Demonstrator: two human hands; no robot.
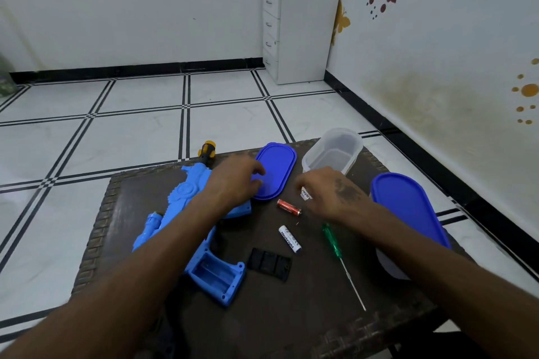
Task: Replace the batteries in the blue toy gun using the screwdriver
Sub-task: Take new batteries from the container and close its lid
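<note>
The blue toy gun (186, 213) is laid on the dark bench (291, 315), its battery compartment (214, 272) open and seen empty at the near end of the grip. The black compartment cover (269, 264) is placed just beside it. A white battery (289, 239) and a red battery (288, 207) are laid apart between the gun and the green-handled screwdriver (338, 253). A second white battery (305, 194) is pinched in the curled fingers of the right hand (329, 194). The left hand (233, 181) is held over the gun's body, its fingers loosely curled and touching the edge of a blue lid (275, 170); nothing is seen gripped by it. A clear container (332, 151) is stood at the far edge of the bench, and a lidded container (408, 213) is set to the right. A yellow-and-black handle (207, 151) is seen beyond the gun.
</note>
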